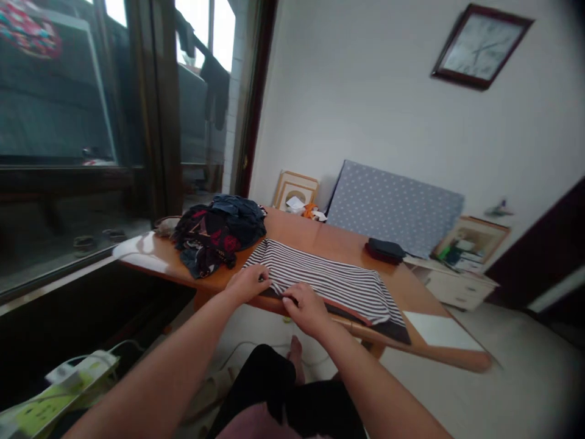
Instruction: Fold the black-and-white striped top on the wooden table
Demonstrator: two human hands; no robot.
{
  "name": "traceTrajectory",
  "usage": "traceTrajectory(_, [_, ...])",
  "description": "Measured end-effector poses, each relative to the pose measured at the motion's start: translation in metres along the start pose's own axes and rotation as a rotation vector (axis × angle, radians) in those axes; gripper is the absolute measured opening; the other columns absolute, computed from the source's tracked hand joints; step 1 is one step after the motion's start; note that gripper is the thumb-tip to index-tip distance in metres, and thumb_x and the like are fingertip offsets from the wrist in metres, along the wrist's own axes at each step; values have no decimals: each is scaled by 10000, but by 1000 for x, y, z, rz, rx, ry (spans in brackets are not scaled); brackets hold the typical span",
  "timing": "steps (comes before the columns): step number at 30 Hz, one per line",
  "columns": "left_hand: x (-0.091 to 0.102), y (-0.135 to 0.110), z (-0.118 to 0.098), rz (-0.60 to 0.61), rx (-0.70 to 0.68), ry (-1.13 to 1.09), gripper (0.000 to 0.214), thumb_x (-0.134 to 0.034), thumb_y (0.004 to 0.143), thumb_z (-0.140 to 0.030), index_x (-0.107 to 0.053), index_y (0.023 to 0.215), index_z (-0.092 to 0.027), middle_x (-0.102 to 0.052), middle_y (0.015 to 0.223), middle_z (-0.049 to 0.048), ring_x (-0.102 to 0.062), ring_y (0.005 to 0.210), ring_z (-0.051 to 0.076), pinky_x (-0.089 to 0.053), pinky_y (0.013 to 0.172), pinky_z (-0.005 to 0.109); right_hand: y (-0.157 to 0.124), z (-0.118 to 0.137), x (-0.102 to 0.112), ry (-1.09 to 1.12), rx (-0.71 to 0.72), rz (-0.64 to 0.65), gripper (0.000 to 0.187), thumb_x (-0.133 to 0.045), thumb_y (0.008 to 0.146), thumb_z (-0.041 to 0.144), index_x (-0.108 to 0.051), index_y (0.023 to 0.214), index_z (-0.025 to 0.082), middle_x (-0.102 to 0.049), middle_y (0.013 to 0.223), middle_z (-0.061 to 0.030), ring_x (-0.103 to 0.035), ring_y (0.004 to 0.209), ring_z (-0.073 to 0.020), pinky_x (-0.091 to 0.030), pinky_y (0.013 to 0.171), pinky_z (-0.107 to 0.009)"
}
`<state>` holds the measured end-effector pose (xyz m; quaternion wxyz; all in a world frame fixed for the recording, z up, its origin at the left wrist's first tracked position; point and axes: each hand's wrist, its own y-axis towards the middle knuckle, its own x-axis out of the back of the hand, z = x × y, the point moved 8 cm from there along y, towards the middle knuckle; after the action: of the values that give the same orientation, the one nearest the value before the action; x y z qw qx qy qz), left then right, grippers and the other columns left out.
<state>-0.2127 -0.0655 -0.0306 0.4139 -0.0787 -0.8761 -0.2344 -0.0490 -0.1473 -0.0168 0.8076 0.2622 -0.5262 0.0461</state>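
Note:
A black-and-white striped garment [324,271] lies spread sideways along the front of the wooden table [315,235]. Dark fabric and a reddish-brown strip show along its near edge. My left hand [249,281] pinches the cloth near its left end, fingers curled. Close by on the right, my right hand [305,306] grips the near edge, thumb and fingers closed on the fabric. Part of the cloth between the two hands is bunched up. The fingertips of both hands are partly hidden.
A heap of dark clothes [219,228] sits on the table's left side. Toward the back right lies a dark folded item [384,250]. A white sheet [442,330] is at the right corner. A power strip [59,390] stands at lower left, beside cables.

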Motion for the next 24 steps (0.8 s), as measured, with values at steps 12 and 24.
traceTrajectory(12, [-14,19,23,26,-33,35,297,-585,804,-542,-630,863,-255,-699,1219,24,-619,1143,239,-430,1013,331,-25,-29,-1,9,-76,8,525,-452,968,440,-477,1429,190,-409,1539,-103,-317,1447,-247,-221,1195,-453])
traceTrajectory(24, [-17,24,30,28,-73,100,306,-548,826,-555,-618,833,-257,-691,1244,24,-605,1188,247,-429,1020,334,-60,-69,27,16,-205,-104,528,-477,954,403,-512,1419,156,-432,1517,-136,-339,1439,-273,-252,1190,-474])
